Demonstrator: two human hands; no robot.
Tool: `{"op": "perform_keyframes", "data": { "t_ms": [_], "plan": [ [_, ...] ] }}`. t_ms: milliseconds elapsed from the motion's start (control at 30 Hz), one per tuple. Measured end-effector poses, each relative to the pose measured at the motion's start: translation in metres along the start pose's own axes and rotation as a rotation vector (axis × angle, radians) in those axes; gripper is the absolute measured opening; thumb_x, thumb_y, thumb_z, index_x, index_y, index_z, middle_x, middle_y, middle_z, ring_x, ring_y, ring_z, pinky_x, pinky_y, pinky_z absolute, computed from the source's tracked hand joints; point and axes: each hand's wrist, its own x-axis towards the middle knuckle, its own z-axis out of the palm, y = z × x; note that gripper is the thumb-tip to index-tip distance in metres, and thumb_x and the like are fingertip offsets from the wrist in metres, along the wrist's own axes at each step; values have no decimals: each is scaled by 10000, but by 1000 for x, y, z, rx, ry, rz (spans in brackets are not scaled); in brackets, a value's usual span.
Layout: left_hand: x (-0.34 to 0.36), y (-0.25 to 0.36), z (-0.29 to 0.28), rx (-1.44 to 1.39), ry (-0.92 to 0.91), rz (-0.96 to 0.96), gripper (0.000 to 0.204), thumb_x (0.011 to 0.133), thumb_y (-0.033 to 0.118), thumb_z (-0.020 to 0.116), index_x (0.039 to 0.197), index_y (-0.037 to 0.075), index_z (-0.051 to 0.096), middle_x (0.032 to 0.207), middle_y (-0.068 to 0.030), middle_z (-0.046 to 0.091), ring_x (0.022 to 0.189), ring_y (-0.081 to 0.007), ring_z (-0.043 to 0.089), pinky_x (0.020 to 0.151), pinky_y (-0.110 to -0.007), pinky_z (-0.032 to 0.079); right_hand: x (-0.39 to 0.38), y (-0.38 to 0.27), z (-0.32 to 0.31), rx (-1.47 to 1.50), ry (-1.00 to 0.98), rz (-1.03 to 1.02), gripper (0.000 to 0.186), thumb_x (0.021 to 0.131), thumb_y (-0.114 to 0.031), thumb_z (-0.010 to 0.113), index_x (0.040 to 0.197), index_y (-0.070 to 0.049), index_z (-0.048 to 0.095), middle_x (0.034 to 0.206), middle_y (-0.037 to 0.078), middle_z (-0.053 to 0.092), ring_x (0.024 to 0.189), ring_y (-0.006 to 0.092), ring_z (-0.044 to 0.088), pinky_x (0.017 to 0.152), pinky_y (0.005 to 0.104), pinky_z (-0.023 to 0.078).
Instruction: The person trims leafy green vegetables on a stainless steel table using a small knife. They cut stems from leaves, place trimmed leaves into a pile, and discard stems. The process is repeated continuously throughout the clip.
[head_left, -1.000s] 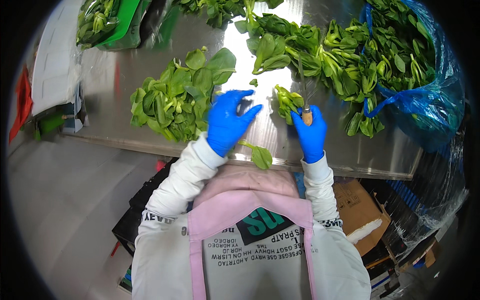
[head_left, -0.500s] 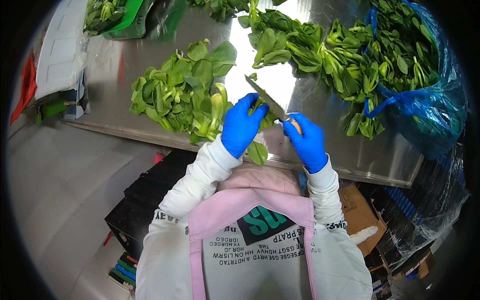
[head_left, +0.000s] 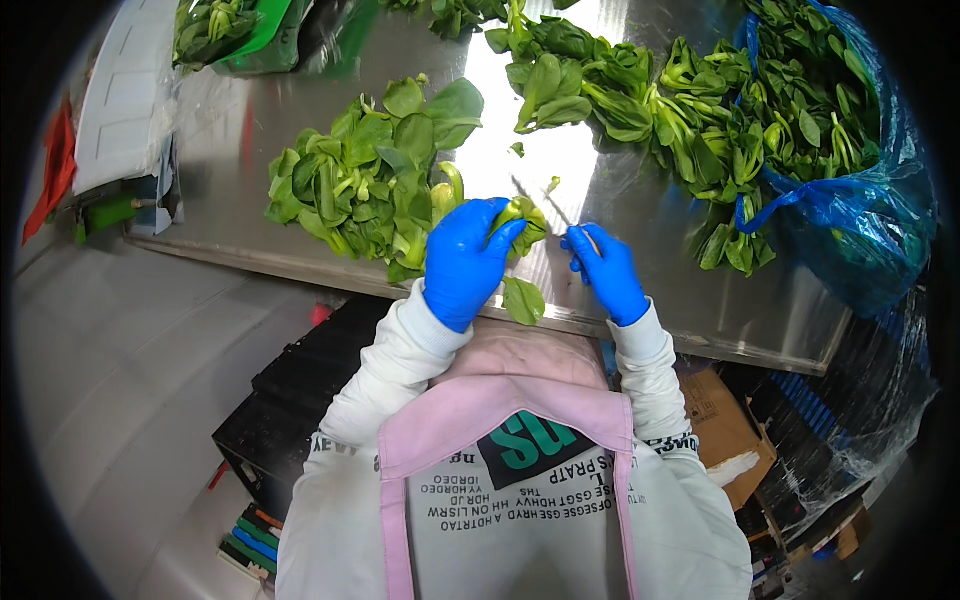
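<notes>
My left hand, in a blue glove, is closed round a small head of bok choy with its pale stem end upward. In my right hand, also gloved in blue, is a knife. Its narrow-looking blade points up and left, close beside the bok choy's stem end; most of the handle is hidden by my fingers. A small green scrap shows beside the blade, and another scrap lies farther off. Left of my left hand rests a pile of bok choy. One loose leaf lies by the near edge.
The metal table carries more bok choy at the far right. A blue plastic bag full of bok choy stands at the right. A green tray sits far left. Below the table are a black crate and a cardboard box.
The knife blade has turned and now looks thinner. My left hand has shifted slightly left and tilted, baring the bok choy's stem end. A small scrap now shows by the blade.
</notes>
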Motion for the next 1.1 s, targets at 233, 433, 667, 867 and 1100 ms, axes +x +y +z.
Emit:
{"op": "perform_keyframes", "data": {
  "t_ms": [233,433,667,867,1100],
  "plan": [
    [16,-10,-35,-751,-286,-452,247,873,137,576,1075,-3,599,1006,-33,612,929,-104,552,862,-243,423,0,-6,5,308,-118,66,263,906,-291,553,922,-38,623,676,15,573,538,58,464,480,209,374],
    [18,-31,-38,-680,-501,-480,345,859,169,621,1127,-41,568,1030,-73,618,939,-125,562,843,-245,443,9,-51,40,312,37,-254,243,813,-152,670,984,-6,577,917,60,629,782,103,590,696,232,475],
    [27,-52,-57,-961,-706,-601,286,926,184,463,1100,-12,576,996,-94,632,894,-165,598,849,-267,451,25,-36,45,-135,10,-193,261,789,-179,690,951,-7,577,852,82,650,763,191,627,712,303,486],
    [44,-44,-63,-1308,-285,-827,298,941,261,485,1125,34,545,1037,-101,599,903,-195,597,807,-326,499,27,-21,51,-192,346,-344,320,795,-169,686,1064,-27,587,892,97,640,800,180,620,711,297,486],
    [59,-78,-49,-1610,-381,-826,246,921,187,527,1133,64,545,1052,-54,606,896,-140,580,705,-263,502,23,-21,40,40,442,-248,248,809,-113,671,1027,-17,604,874,52,633,776,109,582,700,259,473]
  ]
}}
